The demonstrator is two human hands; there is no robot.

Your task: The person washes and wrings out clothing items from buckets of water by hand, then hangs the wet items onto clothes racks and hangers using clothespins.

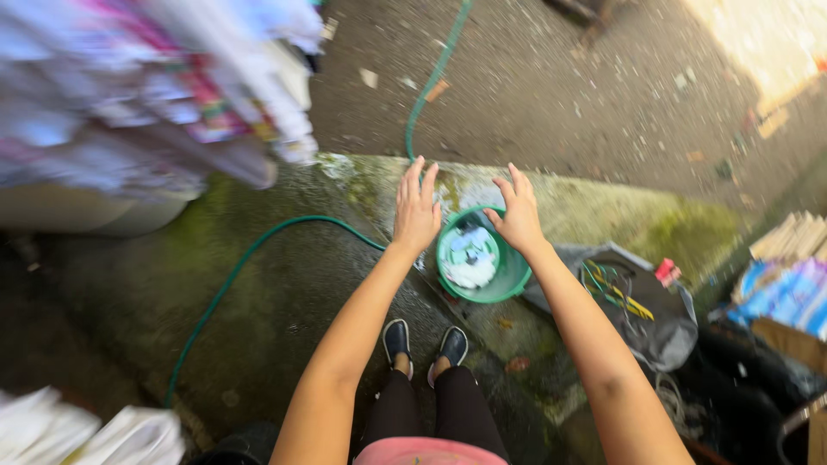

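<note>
I look straight down at my feet on wet concrete. My left hand point(416, 211) is stretched out flat with fingers apart, holding nothing, just left of a small green bucket point(510, 277). My right hand point(519, 213) is spread above the bucket's far rim, also holding nothing. The bucket stands on the ground in front of my dark shoes point(424, 341) and holds white cloth and water. Neither hand touches the bucket as far as I can tell.
A green hose point(258, 245) curves across the wet, mossy slab. A blurred pile of white and pink laundry point(146, 95) fills the upper left. A grey bag point(642, 314) with coloured cords lies right, with boxes and packets point(788, 288) beyond.
</note>
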